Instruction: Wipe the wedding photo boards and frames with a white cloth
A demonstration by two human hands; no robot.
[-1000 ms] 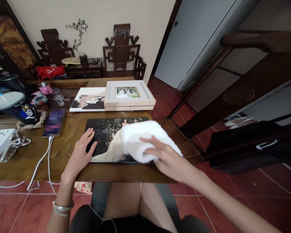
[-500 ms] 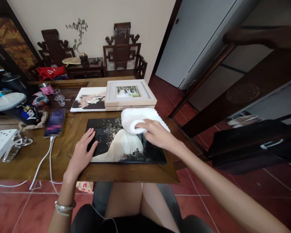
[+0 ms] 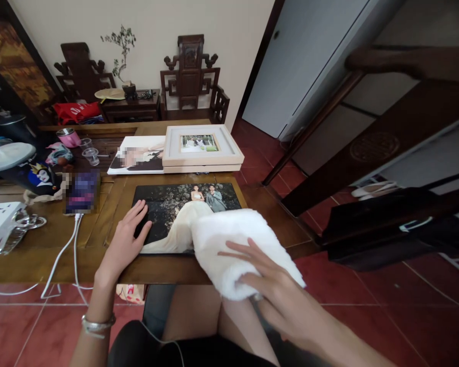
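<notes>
A dark photo panel [image 3: 164, 204] showing a couple in wedding clothes lies flat near the front edge of the wooden table [image 3: 95, 262]. My left hand [image 3: 128, 234] rests at the panel's left side, fingers stretched over its edge. In my right hand [image 3: 268, 280] is a white fluffy cloth [image 3: 233, 229], gripped by a fold at its near end. The cloth covers the lower right part of the panel and hangs past the table's front edge.
Behind the panel lie a light wooden photo frame [image 3: 204, 165] and a white-edged photo print [image 3: 137, 171]. To the left are a phone [image 3: 82, 193] on a white cable, a power strip [image 3: 0, 221] and a lidded cup [image 3: 42, 176]. A dark wooden chair [image 3: 340, 153] stands at the right.
My right hand has drawn the cloth down toward me, from the panel's upper right to its lower right and past the edge. The couple's upper bodies now show. My left hand stays on the panel.
</notes>
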